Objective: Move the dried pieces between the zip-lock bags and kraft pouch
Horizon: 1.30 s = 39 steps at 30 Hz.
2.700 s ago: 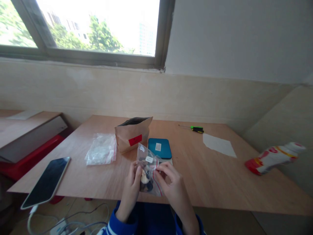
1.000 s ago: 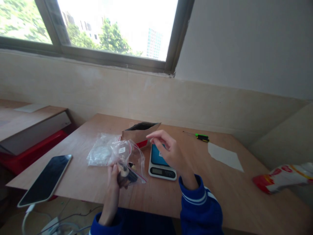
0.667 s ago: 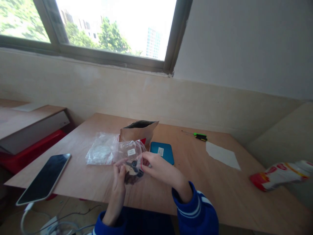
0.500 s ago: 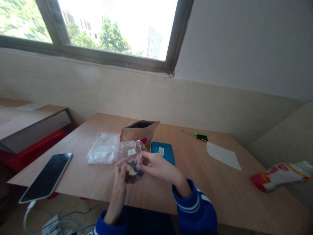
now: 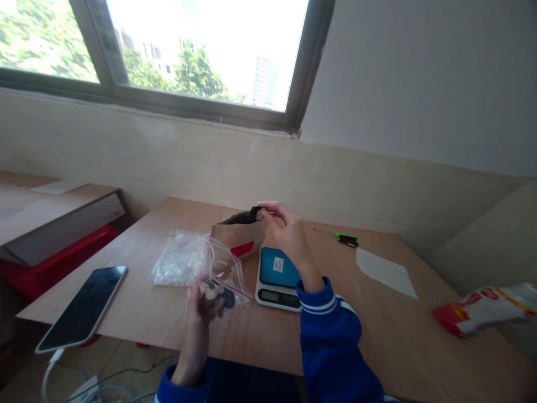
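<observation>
Low at the table's near side, my left hand [image 5: 196, 313] is closed around the bottom of a clear zip bag [image 5: 229, 268]. Dark, brown and pale pieces [image 5: 216, 299] are bunched in it; their kind is too blurred to tell. The bag's red-lined mouth leans to the right. My right hand [image 5: 285, 226] pinches the top right corner of a brown paper pouch [image 5: 226, 235], which stands upright with its dark inside showing and a red patch on its front. Below that hand lies a kitchen scale [image 5: 279, 299] with a blue top, partly covered by my wrist.
Left of the pouch lie crumpled clear plastic bags [image 5: 178, 260]. A phone [image 5: 84, 308] on a cable rests at the table's left edge. To the right are screwdrivers [image 5: 346, 239], a sheet of paper [image 5: 386, 271] and a white and red bottle [image 5: 478, 308] on its side.
My right hand has left the zip bag and moved up to the pouch's rim. My left hand has shifted slightly left and down with the bag. The scale's display has come into view.
</observation>
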Tool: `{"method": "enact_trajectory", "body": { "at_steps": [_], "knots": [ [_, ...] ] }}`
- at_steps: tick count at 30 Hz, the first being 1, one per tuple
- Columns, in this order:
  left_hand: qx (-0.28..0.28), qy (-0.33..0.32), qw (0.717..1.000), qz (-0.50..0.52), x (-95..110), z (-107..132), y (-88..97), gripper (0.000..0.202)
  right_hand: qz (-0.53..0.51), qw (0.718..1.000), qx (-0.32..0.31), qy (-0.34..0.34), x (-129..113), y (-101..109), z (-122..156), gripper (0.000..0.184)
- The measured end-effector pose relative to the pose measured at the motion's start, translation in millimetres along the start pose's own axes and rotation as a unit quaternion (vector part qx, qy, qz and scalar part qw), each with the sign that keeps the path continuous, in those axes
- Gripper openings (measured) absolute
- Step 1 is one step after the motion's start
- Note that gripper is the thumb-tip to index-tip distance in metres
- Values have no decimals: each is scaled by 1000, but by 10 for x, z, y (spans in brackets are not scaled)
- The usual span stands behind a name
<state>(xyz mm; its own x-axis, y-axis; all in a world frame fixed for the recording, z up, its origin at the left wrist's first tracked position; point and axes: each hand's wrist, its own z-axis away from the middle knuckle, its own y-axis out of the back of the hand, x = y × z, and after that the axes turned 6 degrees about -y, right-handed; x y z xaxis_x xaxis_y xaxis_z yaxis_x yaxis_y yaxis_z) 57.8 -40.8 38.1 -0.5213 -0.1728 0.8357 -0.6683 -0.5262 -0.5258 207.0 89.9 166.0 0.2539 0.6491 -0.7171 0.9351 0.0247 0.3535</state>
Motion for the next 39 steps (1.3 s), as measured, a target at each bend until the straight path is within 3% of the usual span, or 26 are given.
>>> {"method": "enact_trajectory", "body": {
  "at_steps": [5, 10, 12, 14, 17, 21, 27, 35, 39],
  "knots": [
    [6, -6, 1000, -7, -49, -17, 58, 56, 105, 992, -33, 63, 298, -147, -133, 22],
    [1, -16, 1000, -10, -103, -73, 116, 59, 44, 998, 7, 33, 122, -111, 146, 27],
    [-11, -21, 1000, -6, -96, -72, 107, 60, -29, 998, -46, -17, -31, -70, 294, 24],
    [-38, -22, 999, -2, -77, -55, 81, 60, -68, 982, -161, -68, -150, -47, 419, 23],
    [-83, -30, 996, -4, -64, -26, 42, 60, -39, 954, -275, -111, -212, -71, 533, 19],
    [-108, -60, 991, -55, -94, 4, 28, 58, -53, 934, -323, -142, -147, -151, 567, 20],
    [-105, -78, 986, -106, -78, 64, -12, 52, -8, 933, -351, -72, -61, -147, 496, 28],
    [-120, -43, 985, -116, -145, 80, -20, 57, 11, 891, -454, -6, -42, -66, 355, 32],
    [-148, -87, 978, -119, -167, 28, -52, 54, 10, 891, -452, -36, -20, -43, 336, 32]
  ]
}}
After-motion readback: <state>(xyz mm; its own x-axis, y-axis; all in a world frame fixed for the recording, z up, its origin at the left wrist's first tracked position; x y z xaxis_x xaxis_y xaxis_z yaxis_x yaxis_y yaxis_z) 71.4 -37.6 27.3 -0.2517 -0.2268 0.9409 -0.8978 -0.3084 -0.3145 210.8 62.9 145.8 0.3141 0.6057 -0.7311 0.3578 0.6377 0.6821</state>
